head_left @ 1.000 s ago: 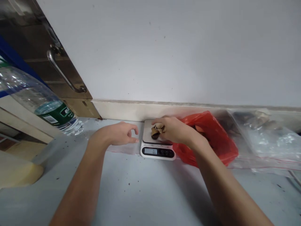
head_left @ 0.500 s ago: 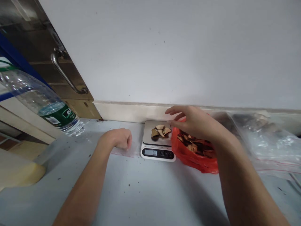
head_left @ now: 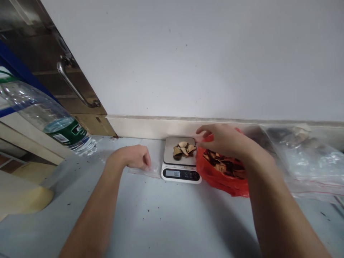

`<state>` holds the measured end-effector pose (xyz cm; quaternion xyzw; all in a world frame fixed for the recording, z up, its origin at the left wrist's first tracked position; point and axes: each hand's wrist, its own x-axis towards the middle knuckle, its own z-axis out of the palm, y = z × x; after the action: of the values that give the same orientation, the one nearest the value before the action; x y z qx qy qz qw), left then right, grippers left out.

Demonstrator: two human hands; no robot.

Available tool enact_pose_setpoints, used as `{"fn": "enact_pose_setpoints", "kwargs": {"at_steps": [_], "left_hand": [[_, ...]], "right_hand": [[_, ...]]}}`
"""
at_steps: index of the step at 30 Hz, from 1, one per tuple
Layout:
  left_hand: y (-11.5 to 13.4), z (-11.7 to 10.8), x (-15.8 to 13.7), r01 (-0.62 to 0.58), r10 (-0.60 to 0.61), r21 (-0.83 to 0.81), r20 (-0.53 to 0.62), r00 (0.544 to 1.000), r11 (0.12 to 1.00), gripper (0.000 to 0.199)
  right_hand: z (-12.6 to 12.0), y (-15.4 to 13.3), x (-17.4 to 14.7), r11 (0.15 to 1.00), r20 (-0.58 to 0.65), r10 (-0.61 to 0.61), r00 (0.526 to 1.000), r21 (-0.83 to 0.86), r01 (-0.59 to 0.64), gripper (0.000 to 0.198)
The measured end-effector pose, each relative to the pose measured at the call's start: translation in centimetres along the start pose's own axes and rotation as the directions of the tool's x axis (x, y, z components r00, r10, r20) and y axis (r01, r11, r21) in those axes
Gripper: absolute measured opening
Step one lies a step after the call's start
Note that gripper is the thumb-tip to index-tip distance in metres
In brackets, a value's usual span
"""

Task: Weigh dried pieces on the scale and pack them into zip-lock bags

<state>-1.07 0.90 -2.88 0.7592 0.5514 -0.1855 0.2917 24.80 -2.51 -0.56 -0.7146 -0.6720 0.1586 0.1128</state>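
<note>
A white kitchen scale (head_left: 181, 175) stands near the wall, its display reading what looks like 10.0. Several dried brown and cream slices (head_left: 184, 149) lie on its metal plate. My left hand (head_left: 135, 157) is closed left of the scale, its fingertips pinching a clear zip bag (head_left: 146, 173) that lies flat. Over a red plastic bag (head_left: 215, 180) just right of the scale hovers my right hand (head_left: 221, 138), fingers apart and holding nothing. More dark dried slices (head_left: 225, 167) fill the red bag, partly hidden by my right forearm.
Clear plastic bags (head_left: 311, 161) lie at the right by the wall. A large water bottle (head_left: 64, 130) is at the left, with a blurred pale yellowish object (head_left: 32, 200) in front of it. A metal door handle (head_left: 75, 87) shows behind. Dark crumbs dot the grey tabletop (head_left: 150, 229).
The scale's display has gone from 0.0 to about 10.0. My right hand has drawn slightly right, away from the plate. My left hand stays by the zip bag.
</note>
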Motion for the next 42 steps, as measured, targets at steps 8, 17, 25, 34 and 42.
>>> {"fn": "enact_pose_setpoints", "kwargs": {"at_steps": [8, 17, 25, 34, 42], "left_hand": [[-1.6, -1.2, -0.7, -0.064, 0.031, -0.206, -0.161, 0.987, 0.976, 0.021], [0.7, -1.7, -2.1, -0.323, 0.056, -0.450, -0.512, 0.857, 0.833, 0.027], [1.5, -1.4, -1.9, -0.438, 0.173, -0.435, -0.526, 0.833, 0.786, 0.042], [1.8, -1.4, -1.9, -0.460, -0.013, -0.396, -0.769, 0.640, 0.795, 0.028], [3.0, -0.7, -1.8, -0.702, 0.179, -0.301, -0.834, 0.522, 0.645, 0.036]], "right_hand": [[0.1, 0.0, -0.2, 1.000, -0.141, -0.025, 0.990, 0.003, 0.025, 0.035], [3.7, -6.0, -0.8, 0.766, 0.113, -0.171, 0.979, 0.640, 0.060, 0.025], [5.1, -5.7, 0.1, 0.473, 0.112, -0.180, 0.977, 0.881, -0.014, 0.034], [4.4, -4.8, 0.1, 0.833, -0.092, -0.365, 0.927, 0.412, 0.369, 0.022], [4.7, -5.6, -0.1, 0.856, -0.214, -0.290, 0.933, 0.378, 0.353, 0.022]]}}
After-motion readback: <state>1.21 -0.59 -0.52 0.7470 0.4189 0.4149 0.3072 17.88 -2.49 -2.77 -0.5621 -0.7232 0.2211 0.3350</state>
